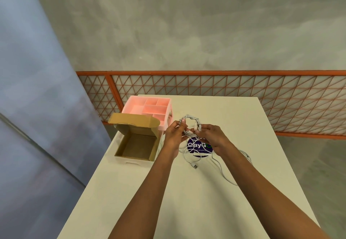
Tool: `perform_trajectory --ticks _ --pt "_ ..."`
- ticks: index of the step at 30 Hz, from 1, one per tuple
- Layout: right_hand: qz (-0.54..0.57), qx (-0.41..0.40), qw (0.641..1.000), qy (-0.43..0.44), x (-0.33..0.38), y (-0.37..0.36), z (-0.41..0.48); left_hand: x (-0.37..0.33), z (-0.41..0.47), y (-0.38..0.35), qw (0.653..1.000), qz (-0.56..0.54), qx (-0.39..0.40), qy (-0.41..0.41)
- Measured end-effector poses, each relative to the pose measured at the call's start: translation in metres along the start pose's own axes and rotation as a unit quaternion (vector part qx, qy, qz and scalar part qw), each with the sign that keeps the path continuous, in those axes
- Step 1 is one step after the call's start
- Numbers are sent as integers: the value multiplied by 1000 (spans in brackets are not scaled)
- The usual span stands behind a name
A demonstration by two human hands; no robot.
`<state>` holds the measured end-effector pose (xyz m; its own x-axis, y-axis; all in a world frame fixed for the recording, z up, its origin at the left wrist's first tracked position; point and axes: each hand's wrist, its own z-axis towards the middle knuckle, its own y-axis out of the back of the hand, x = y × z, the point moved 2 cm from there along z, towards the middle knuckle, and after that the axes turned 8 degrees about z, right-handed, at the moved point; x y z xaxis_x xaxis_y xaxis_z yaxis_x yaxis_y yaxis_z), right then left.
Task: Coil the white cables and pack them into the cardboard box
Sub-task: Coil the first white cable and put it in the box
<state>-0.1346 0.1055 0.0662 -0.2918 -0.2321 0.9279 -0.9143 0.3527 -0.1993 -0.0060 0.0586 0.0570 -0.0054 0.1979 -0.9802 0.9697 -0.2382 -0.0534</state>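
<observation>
One white table (196, 201), perhaps concrete wall (187, 23)

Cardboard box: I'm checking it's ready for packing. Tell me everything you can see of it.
The cardboard box is shallow, brown inside, white on its front wall. Its hinged lid stands open at the far side, in front of the pink organizer. Nothing lies inside. It sits at the left edge of the white table.

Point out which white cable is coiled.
The coiled cable gripped between the left hand and right hand, wound into a ring; the loose cable sprawls on the table.
</observation>
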Motion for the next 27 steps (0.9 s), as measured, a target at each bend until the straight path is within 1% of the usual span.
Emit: perform_trajectory --ticks 3,5,7,10,11,13,16,18,20,22,24,27 --pt "-8 23 1000 1 0 -1 0 4 -1 3 1000 -15 -6 19" --pt "10 50 999 -4 1 -1 1 4 -2 4 998 -45 2 34" --pt "64 94 993 -18 1 -2 0 4 -2 3 993 -100 14 58" --pt "123 152 980 -28 -3 -6 -3 3 -2 0 971 -219 27 96" --pt "132 161 978 -26 -6 -7 -4 4 -1 0 964 -244 26 101" --pt "150 165 975 -24 -12 -8 -4 3 1 0 960 -260 23 101" --pt "156 150 976 -31 -16 -7 -4 2 -1 1 962 -251 28 99" --pt "182 142 972 -39 -20 -9 -4 -1 -3 3 970 -225 38 90" --pt "228 119 965 -40 -24 -9 -5 -2 -5 5 985 -151 49 71" --pt "248 98 963 -32 -22 -8 -5 -1 -7 7 995 -66 53 51" --pt "239 94 966 -25 -18 -7 -5 1 -7 11 998 -27 49 38" --pt "212 86 973 -16 -15 -7 -4 0 -6 16 999 -13 44 29"
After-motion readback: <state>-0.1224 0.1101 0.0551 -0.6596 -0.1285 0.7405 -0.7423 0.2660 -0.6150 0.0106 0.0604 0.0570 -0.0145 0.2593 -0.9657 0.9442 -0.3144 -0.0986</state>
